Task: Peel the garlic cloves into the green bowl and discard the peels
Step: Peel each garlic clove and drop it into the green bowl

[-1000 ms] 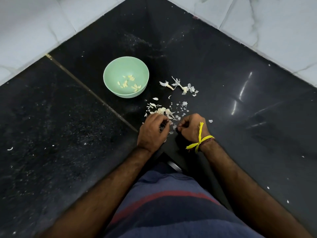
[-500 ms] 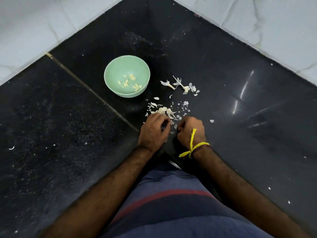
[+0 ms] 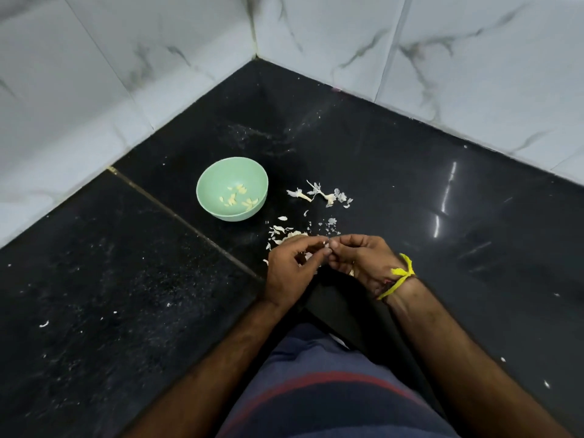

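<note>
A green bowl (image 3: 218, 172) stands on the black counter, with several peeled garlic cloves (image 3: 237, 199) in its bottom. Just right of and below the bowl, my left hand (image 3: 289, 271) and my right hand (image 3: 360, 260) meet fingertip to fingertip. Together they pinch one small garlic clove (image 3: 326, 245), mostly hidden by the fingers. Loose white peels (image 3: 281, 230) lie under and beyond my hands. Two garlic stalks with papery skin (image 3: 319, 194) lie to the right of the bowl.
The black stone counter (image 3: 410, 184) runs into a corner of white marble wall tiles (image 3: 347, 42). A seam (image 3: 177, 213) crosses the counter left of the bowl. White specks dot the surface. My striped shirt (image 3: 328, 390) fills the bottom.
Both hands have lifted off the peel pile and turned, now meeting at the fingertips on a clove. The camera has tilted up, showing the wall corner.
</note>
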### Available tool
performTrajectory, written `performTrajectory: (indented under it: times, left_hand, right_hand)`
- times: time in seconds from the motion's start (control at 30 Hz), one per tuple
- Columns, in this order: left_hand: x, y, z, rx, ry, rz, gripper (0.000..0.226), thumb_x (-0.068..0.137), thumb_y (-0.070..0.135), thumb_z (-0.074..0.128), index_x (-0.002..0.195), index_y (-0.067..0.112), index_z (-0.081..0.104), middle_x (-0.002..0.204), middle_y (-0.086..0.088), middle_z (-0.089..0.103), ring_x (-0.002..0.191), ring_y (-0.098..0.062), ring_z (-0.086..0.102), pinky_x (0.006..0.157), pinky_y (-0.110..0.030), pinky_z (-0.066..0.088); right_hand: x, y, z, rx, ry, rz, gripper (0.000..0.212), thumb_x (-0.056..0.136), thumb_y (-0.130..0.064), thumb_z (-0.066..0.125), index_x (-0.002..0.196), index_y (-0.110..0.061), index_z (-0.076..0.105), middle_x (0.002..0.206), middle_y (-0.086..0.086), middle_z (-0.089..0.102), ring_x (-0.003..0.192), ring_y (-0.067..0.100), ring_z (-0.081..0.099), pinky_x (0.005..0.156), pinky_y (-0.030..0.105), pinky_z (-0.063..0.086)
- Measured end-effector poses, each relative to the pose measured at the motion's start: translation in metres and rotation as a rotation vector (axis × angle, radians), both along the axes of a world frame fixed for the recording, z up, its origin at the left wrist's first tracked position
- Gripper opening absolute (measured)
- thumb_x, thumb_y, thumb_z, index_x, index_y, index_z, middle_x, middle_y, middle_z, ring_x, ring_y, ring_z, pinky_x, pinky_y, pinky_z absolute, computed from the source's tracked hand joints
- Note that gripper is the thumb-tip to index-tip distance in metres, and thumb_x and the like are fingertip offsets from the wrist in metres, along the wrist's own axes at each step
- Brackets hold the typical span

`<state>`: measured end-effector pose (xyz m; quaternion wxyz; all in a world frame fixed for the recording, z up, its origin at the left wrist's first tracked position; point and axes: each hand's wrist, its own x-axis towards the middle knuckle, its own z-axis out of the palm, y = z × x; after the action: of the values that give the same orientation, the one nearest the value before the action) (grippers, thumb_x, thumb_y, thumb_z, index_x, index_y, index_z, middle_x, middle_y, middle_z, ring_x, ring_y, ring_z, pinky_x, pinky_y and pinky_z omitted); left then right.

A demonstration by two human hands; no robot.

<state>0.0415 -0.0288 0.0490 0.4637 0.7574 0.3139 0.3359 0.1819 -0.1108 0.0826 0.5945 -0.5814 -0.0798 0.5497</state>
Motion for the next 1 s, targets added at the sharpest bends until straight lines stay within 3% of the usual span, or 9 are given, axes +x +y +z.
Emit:
performTrajectory:
  times: [0.13,0.3,0.47,0.63,0.77,1.0]
  left_hand:
    - [0.001,0.004,0.012,-0.088,-0.041,-0.018,0.013,0.085,0.009,0.080,0.098,0.010,0.080,0.093,0.001,0.077,0.083,-0.013,0.072,0.073,-0.026,0.056]
    - [0.002,0.001,0.018,-0.221,0.001,-0.010,0.015,0.087,0.010,0.079,0.102,0.010,0.078,0.090,0.001,0.078,0.082,-0.014,0.072,0.075,-0.021,0.056]
    - [0.000,-0.003,0.019,-0.183,0.029,0.012,0.011,0.087,0.009,0.078,0.098,0.010,0.079,0.086,0.002,0.077,0.080,-0.018,0.072,0.075,-0.028,0.058]
    - [-0.003,-0.007,0.015,-0.081,0.053,0.059,0.009,0.085,0.016,0.075,0.093,0.013,0.079,0.082,0.005,0.076,0.072,-0.012,0.069,0.071,-0.034,0.059]
    - [-0.005,-0.005,0.014,0.033,0.079,0.025,0.012,0.084,0.020,0.074,0.092,0.013,0.079,0.085,0.005,0.075,0.071,-0.011,0.068,0.068,-0.036,0.059]
    - [-0.005,-0.007,0.014,-0.035,0.070,0.055,0.010,0.085,0.022,0.074,0.090,0.016,0.079,0.083,0.008,0.076,0.073,-0.010,0.070,0.071,-0.038,0.060]
  right_hand:
    - [0.000,0.000,0.007,0.082,0.023,-0.020,0.007,0.082,0.002,0.067,0.088,0.000,0.068,0.070,0.011,0.070,0.059,0.016,0.067,0.060,0.027,0.059]
    - [0.003,-0.001,0.011,0.123,-0.090,0.023,0.000,0.088,0.002,0.064,0.088,0.002,0.064,0.068,0.012,0.070,0.057,0.017,0.068,0.056,0.026,0.058]
    - [0.003,-0.002,0.010,0.131,-0.240,0.086,0.006,0.088,-0.002,0.066,0.090,0.004,0.065,0.072,0.016,0.070,0.059,0.019,0.069,0.057,0.028,0.059]
    - [-0.001,-0.002,0.009,0.123,-0.325,0.118,0.009,0.090,-0.003,0.065,0.092,0.006,0.066,0.077,0.017,0.071,0.061,0.019,0.069,0.058,0.027,0.059]
    - [-0.007,-0.001,0.005,0.067,-0.298,0.056,0.009,0.090,-0.007,0.067,0.084,-0.001,0.069,0.071,0.012,0.071,0.057,0.015,0.067,0.053,0.024,0.056]
    - [-0.018,0.000,0.002,-0.006,-0.174,-0.042,0.015,0.091,-0.013,0.067,0.080,-0.002,0.069,0.071,0.010,0.065,0.059,0.015,0.059,0.055,0.023,0.053]
